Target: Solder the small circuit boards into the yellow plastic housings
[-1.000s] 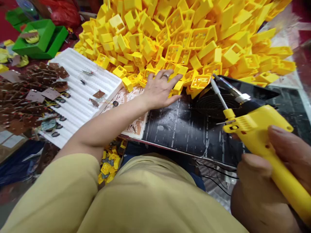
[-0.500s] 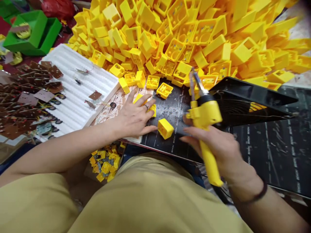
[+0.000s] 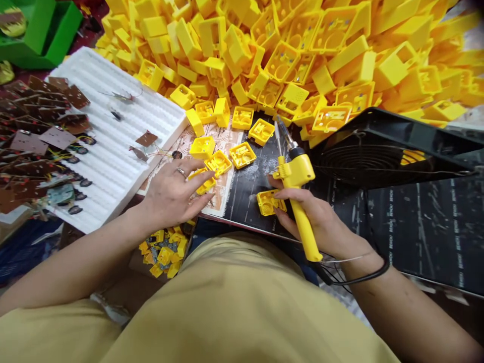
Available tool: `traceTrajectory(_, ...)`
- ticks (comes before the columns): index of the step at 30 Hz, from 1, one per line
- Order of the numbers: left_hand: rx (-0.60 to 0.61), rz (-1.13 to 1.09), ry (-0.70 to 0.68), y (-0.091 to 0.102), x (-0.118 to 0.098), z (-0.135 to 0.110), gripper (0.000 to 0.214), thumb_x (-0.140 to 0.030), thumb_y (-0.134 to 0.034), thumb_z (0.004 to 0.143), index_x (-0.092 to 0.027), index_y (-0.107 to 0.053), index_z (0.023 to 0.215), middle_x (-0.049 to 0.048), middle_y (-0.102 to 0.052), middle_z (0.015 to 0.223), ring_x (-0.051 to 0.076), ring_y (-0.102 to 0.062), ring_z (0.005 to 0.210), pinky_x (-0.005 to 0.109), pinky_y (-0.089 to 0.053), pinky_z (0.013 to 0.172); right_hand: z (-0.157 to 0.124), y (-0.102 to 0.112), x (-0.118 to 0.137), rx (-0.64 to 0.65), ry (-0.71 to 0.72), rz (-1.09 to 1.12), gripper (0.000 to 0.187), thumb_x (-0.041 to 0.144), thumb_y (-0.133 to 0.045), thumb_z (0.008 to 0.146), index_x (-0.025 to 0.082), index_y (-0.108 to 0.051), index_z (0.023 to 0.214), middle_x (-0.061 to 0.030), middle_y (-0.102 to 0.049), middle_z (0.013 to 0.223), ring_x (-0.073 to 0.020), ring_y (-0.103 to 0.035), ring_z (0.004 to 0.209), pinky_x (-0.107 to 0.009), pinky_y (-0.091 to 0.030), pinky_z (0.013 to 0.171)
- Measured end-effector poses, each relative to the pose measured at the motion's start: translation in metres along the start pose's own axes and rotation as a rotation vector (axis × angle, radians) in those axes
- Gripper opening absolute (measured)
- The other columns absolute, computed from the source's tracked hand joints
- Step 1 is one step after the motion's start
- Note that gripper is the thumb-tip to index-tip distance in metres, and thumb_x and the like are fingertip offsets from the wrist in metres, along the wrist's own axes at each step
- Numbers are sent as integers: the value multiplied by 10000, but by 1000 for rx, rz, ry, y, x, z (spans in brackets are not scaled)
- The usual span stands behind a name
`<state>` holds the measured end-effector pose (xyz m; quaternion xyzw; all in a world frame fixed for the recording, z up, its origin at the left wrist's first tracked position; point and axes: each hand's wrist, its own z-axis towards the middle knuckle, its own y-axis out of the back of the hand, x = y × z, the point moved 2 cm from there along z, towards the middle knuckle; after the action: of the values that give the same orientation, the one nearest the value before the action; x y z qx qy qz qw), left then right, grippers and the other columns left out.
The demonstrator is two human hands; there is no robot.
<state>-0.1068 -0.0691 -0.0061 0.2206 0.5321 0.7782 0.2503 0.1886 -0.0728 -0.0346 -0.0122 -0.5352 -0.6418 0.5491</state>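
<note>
A black, white-lettered tabletop (image 3: 406,227) spreads beneath my right fingers (image 3: 284,193) and off to their right; far ahead of my left fingers (image 3: 198,182), I see dark red ground (image 3: 91,35)

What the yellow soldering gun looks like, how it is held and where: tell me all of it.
The soldering gun has a yellow, plastic-looking body and a straight handle. A black collar carries a metal barrel that narrows to a tip; a slim tube runs beside it. The right hand grips it over the black tabletop, handle slanting toward the person, tip toward the pile of yellow housings. Whether it is hot is unclear.
</note>
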Motion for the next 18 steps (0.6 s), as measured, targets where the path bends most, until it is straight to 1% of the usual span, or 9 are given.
traceTrajectory(2, 88, 21, 37, -6, -4, -8, 411, -384, -578, 941, -102, -672, 1225, 200, -682, 1199, 338, -667, 1036, 456, -581, 816, -7, 6, -2, -23, -11, -48, 368, 147, -648, 905, 241, -486, 1223, -122, -648, 1283, -232, -642, 1212, -353, -576, 958)
traceTrajectory(4, 113, 11, 53, -12, -10, -11, 424, -395, -571, 948, -99, -672, 1234, 192, -696, 1141, 309, -683, 995, 407, -581, 778, -10, 8, 1, -50, -4, -157, 399, 275, -736, 874, 220, -510, 1198, -141, -661, 1231, -285, -652, 1179, -415, -577, 940)
traceTrajectory(6, 100, 6, 60, -17, -20, -8, 431, -430, -587, 938, -117, -684, 1217, 163, -713, 1060, 279, -695, 935, 371, -568, 745, -11, 3, 6, -76, 11, -313, 497, 476, -764, 826, 197, -534, 1167, -144, -685, 1115, -325, -675, 1086, -444, -588, 857)
traceTrajectory(8, 114, 62, 83, -21, -31, 0, 520, -519, -613, 907, -135, -671, 1253, 149, -721, 1027, 289, -697, 900, 381, -550, 724, -8, -7, 11, -115, 11, -439, 571, 588, -736, 802, 180, -549, 1154, -131, -688, 987, -332, -684, 978, -440, -586, 762)
traceTrajectory(11, 186, 143, 126, -22, -41, 12, 730, -698, -566, 870, -134, -626, 1330, 135, -722, 919, 299, -692, 812, 389, -518, 669, -4, -17, 12, -129, -8, -466, 493, 472, -724, 861, 171, -543, 1207, -96, -659, 888, -294, -669, 882, -399, -565, 700)
traceTrajectory(13, 220, 122, 126, -20, -39, 15, 817, -778, -500, 856, -123, -623, 1327, 116, -709, 826, 293, -684, 766, 376, -503, 637, -4, -14, 9, -60, 28, -406, 402, 340, -670, 925, 186, -514, 1261, -78, -664, 932, -248, -669, 883, -361, -567, 727)
traceTrajectory(14, 222, 96, 115, -18, -37, 14, 817, -785, -483, 859, -120, -630, 1311, 116, -709, 829, 294, -685, 780, 374, -507, 642, -5, -10, 8, -14, 58, -366, 365, 291, -630, 950, 201, -501, 1280, -68, -671, 972, -223, -671, 895, -340, -570, 750)
traceTrajectory(16, 189, 29, 91, -13, -33, 9, 723, -723, -491, 893, -119, -649, 1257, 142, -719, 956, 305, -690, 898, 380, -533, 708, -8, 1, 4, 58, 100, -307, 336, 241, -582, 971, 219, -493, 1295, -60, -678, 1044, -199, -674, 928, -320, -571, 797)
traceTrajectory(18, 136, -46, 85, -12, -31, 3, 610, -631, -509, 921, -110, -655, 1202, 167, -697, 1120, 310, -674, 1029, 392, -553, 807, -10, 9, 4, 33, 84, -320, 369, 301, -631, 947, 204, -516, 1284, -84, -677, 1045, -227, -669, 931, -353, -566, 811)
